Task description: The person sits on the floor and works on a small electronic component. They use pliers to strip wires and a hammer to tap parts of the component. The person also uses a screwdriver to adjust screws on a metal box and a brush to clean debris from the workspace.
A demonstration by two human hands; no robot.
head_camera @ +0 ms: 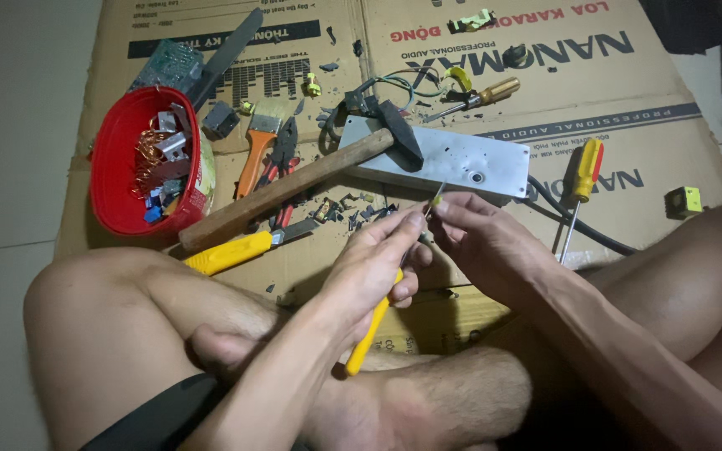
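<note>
My left hand (375, 266) grips yellow-handled pliers (367, 332), the handles running down toward my crossed legs. My right hand (480, 236) pinches a small thin part (435, 198) at the pliers' tip, with the fingers of both hands meeting just in front of a grey metal box (449, 160). The pliers' jaws are hidden behind my fingers. A wooden-handled hammer (290, 189) lies with its black head resting on the metal box.
A red bowl (114, 167) of copper wire and small parts sits left. On the flattened cardboard (645, 92) lie a yellow utility knife (231, 251), an orange-handled brush (256, 146), red pliers, a yellow-red screwdriver (584, 171), an amber-handled screwdriver (482, 94), a circuit board, black cable and scattered debris.
</note>
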